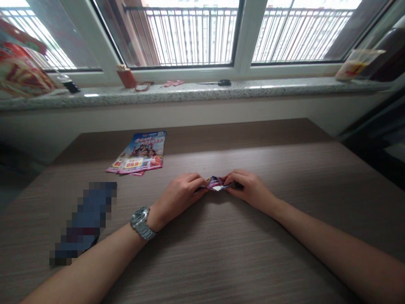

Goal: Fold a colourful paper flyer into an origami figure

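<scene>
A small folded piece of printed paper point(216, 183), mostly purple and pink with a white patch, is held just above the brown table point(202, 261). My left hand point(185, 191) pinches its left end between thumb and fingers. At the right end my right hand point(247, 185) grips it the same way. The middle of the paper rises to a small point between the hands. A silver watch point(143, 223) is on my left wrist.
Printed flyers point(142, 153) lie at the back left, and a blurred dark blue object point(87, 221) is left of my forearm. On the windowsill point(190, 96) are scissors point(223, 82), pink pieces point(173, 83), a red box point(125, 77) and a plastic cup point(356, 65).
</scene>
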### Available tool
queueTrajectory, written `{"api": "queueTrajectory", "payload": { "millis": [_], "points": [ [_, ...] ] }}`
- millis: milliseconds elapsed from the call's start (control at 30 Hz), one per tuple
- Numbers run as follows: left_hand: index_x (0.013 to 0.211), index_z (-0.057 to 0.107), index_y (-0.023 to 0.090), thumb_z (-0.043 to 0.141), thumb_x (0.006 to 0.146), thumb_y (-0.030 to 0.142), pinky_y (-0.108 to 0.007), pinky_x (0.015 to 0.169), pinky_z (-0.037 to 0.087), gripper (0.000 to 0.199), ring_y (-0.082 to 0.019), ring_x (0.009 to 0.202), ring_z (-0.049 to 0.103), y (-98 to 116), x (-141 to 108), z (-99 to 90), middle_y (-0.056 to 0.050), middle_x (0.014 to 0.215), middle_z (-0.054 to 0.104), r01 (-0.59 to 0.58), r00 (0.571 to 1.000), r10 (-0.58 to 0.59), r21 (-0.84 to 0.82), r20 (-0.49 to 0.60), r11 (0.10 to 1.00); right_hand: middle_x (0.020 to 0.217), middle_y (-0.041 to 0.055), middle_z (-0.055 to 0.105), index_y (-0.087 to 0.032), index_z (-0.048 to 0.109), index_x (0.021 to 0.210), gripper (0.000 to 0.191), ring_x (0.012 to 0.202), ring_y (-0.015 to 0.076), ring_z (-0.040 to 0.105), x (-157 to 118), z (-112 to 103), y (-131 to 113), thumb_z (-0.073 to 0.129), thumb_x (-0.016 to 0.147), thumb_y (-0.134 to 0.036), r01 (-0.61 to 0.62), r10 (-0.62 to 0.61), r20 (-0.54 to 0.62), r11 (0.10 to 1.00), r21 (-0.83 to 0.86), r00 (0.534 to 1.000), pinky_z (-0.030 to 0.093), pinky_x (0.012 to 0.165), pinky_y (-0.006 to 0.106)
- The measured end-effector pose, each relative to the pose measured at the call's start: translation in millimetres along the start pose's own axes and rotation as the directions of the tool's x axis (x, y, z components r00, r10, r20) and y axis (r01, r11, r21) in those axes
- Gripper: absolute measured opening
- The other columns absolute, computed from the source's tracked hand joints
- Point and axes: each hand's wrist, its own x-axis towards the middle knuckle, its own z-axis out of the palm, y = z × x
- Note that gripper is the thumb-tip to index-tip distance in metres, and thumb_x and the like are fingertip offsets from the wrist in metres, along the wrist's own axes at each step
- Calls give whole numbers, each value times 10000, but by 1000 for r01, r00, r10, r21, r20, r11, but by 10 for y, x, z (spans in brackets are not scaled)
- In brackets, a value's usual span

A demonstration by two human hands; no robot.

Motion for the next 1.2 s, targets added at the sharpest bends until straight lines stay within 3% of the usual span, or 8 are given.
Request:
{"api": "queueTrajectory", "payload": {
  "millis": [400, 633, 900, 1200],
  "points": [
    [1176, 651, 242, 690, 955, 352, -364, 894, 524, 250, -226, 1042, 667, 32, -6, 42, -61, 1182, 689, -33, 999, 33, 2, -31, 999, 996, 62, 713, -212, 676, 957, 47, 919, 209, 661, -13, 16, -76, 695, 925, -182, 92, -89, 42, 992, -89, 995, 525, 797, 327],
    [1152, 674, 243, 677, 966, 333, -349, 880, 536, 207, -211, 1016, 679, 38, -2, 31, -55, 1155, 701, -40, 999, 39, -17, -30, 999, 1018, 72, 711, -217, 683, 1002, 61, 940, 224, 657, -11, 21, -104, 678, 942, -210, 116, -106, 68, 981, -155, 992, 534, 825, 351],
    [1133, 695, 251, 645, 986, 346, -354, 873, 521, 182, -208, 997, 664, 47, -9, 28, -44, 1143, 698, -45, 999, 45, -19, -15, 999, 1090, 88, 689, -240, 695, 1168, 201, 989, 232, 636, -18, 28, -108, 647, 976, -274, 143, -126, 99, 973, -184, 987, 536, 854, 375],
    [1126, 702, 252, 643, 987, 329, -355, 876, 523, 169, -208, 998, 663, 42, -10, 34, -48, 1120, 695, -43, 999, 42, -31, -14, 999, 1067, 89, 686, -248, 736, 1113, 167, 961, 218, 649, -25, 44, -76, 627, 987, -266, 164, -150, 88, 970, -181, 985, 550, 825, 356]
  ]
}}
